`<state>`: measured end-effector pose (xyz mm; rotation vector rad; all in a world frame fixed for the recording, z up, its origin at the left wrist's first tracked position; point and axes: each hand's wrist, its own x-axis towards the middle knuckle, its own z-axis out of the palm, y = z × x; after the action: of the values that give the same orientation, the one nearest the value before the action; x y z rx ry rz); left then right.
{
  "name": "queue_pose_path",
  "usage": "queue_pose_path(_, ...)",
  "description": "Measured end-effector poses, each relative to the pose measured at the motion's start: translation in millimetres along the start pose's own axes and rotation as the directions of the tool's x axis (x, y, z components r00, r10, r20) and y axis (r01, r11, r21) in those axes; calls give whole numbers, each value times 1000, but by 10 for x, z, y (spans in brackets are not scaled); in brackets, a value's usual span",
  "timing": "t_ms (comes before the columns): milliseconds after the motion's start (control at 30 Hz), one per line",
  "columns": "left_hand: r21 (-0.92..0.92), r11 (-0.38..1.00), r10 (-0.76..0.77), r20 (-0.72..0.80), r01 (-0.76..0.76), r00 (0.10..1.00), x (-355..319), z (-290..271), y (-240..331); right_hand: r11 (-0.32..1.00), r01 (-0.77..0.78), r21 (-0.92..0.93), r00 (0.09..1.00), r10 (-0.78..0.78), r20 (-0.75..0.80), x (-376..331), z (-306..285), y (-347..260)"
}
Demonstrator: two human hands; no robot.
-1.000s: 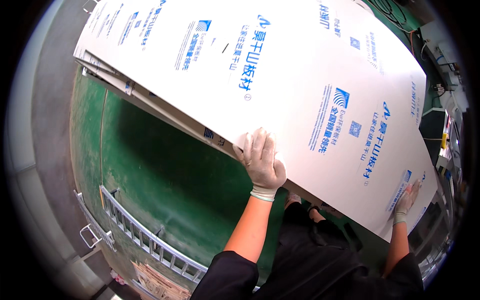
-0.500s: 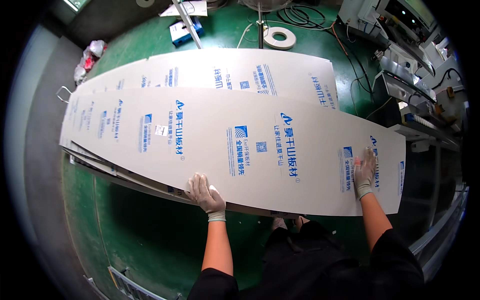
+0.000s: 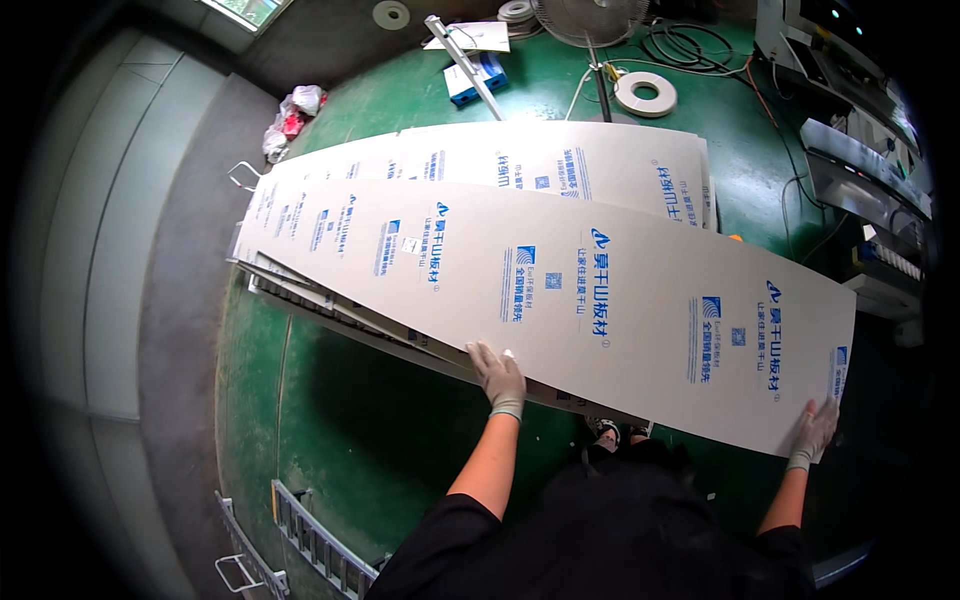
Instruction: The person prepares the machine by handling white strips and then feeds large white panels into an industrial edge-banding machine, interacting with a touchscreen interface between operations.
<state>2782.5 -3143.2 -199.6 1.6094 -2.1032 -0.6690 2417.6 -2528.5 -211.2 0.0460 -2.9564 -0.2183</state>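
Observation:
A long white panel [image 3: 640, 290] with blue printing lies askew on top of a stack of similar panels [image 3: 620, 155]. Its near right corner juts out past the stack toward me. My left hand [image 3: 497, 378], in a thin whitish glove, rests on the panel's near edge with its fingers lying flat on top. At the near right corner, my right hand [image 3: 817, 432], gloved alike, grips the panel's right edge, thumb on top and fingers along the side. A small white label [image 3: 411, 245] sits on the panel's left half.
Beyond the stack are a standing fan [image 3: 592, 18], a white roll [image 3: 645, 94], coiled black cable [image 3: 690, 45] and a blue box [image 3: 478, 80]. Machinery [image 3: 865, 170] stands at right. Metal ladder-like frames [image 3: 320, 540] are at lower left, and plastic bags [image 3: 292, 120] lie by the wall.
The top panel has turned, its right end swinging toward me. My right hand has gone from the panel's face to its near right corner. The view has shifted too.

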Motion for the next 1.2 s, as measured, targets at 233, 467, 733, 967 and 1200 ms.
queue_pose_path(233,145,989,-64,166,40,984,-226,84,208,368,-570,735,790,-1,613,588,470,866)
queue_pose_path(467,171,981,-130,210,95,969,-198,11,313,22,-751,660,651,-138,746,791,381,751)
queue_pose_path(733,148,988,-53,51,45,997,-297,186,323,-41,-749,661,657,-172,734,829,225,803)
queue_pose_path(967,-130,991,-60,-322,18,945,-105,524,120,-51,-718,694,673,-304,674,502,-111,712)
queue_pose_path(1200,350,935,-40,-74,63,996,-324,756,763,443,-256,860,823,-367,434,454,-129,275)
